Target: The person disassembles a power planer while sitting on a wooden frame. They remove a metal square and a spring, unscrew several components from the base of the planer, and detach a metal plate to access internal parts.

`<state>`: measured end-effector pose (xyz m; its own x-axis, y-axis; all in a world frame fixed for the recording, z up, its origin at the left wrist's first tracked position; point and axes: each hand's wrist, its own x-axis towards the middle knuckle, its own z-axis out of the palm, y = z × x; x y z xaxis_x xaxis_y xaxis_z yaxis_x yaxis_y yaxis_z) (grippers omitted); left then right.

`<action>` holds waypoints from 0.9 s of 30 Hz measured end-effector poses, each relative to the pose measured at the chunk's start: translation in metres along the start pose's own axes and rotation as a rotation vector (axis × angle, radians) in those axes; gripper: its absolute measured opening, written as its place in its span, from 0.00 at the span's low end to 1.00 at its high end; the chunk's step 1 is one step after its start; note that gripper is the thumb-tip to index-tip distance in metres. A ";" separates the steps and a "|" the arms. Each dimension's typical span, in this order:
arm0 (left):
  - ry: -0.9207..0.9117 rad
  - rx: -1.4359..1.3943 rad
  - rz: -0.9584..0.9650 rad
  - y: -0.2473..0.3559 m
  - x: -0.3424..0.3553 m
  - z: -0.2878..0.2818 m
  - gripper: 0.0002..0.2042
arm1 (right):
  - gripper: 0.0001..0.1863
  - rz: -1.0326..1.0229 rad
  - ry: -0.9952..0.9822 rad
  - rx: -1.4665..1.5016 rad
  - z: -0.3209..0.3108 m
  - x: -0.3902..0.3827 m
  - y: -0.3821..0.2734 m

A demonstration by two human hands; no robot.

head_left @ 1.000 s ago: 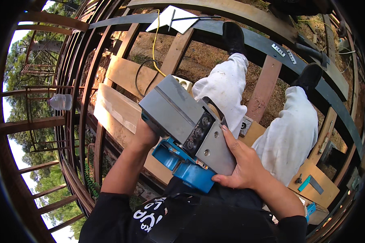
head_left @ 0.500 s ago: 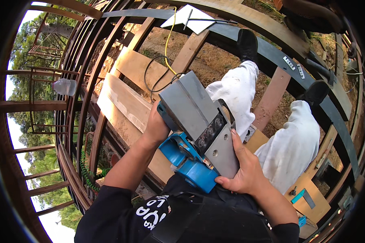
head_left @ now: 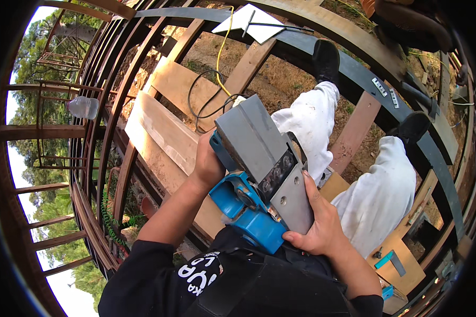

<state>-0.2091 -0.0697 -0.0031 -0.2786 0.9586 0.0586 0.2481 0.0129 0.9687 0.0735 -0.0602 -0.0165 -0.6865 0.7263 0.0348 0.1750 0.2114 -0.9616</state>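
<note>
A blue electric hand planer (head_left: 256, 227) lies upside down over my lap, its flat grey metal sole turned up. Across the middle of the sole runs the dark cutter slot (head_left: 276, 173) with bolt heads in it. My left hand (head_left: 209, 162) wraps around the planer's far left side, fingers hidden beneath it. Along the near right edge, my right hand (head_left: 320, 227) grips the body, thumb at the blue housing and index finger along the sole's side. A yellow cord (head_left: 220, 79) and a black cable (head_left: 198, 100) lie beyond the planer.
Wooden boards (head_left: 164, 132) lie across beams on the left. A white tile-like sheet (head_left: 256, 24) with thin dark rods rests at the far side. A teal-handled square (head_left: 388, 259) sits on a plywood piece at right. A water bottle (head_left: 83, 107) is at far left. Another person (head_left: 412, 21) is at top right.
The planer and both hands have shifted very slightly in the view. My grip on the planer stays the same.
</note>
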 end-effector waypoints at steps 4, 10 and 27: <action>0.009 -0.103 0.013 0.001 -0.001 0.003 0.25 | 0.59 -0.004 -0.019 -0.022 -0.001 0.001 -0.003; -0.142 -0.306 -0.697 0.005 0.016 -0.016 0.11 | 0.61 0.121 -0.079 0.028 -0.001 0.000 -0.004; 0.040 0.009 0.073 -0.006 0.008 0.003 0.28 | 0.59 0.035 -0.037 -0.012 -0.001 0.005 -0.004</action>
<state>-0.2096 -0.0613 -0.0091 -0.2960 0.9450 0.1391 0.2773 -0.0544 0.9593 0.0700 -0.0571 -0.0119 -0.7057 0.7085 -0.0095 0.2075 0.1939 -0.9588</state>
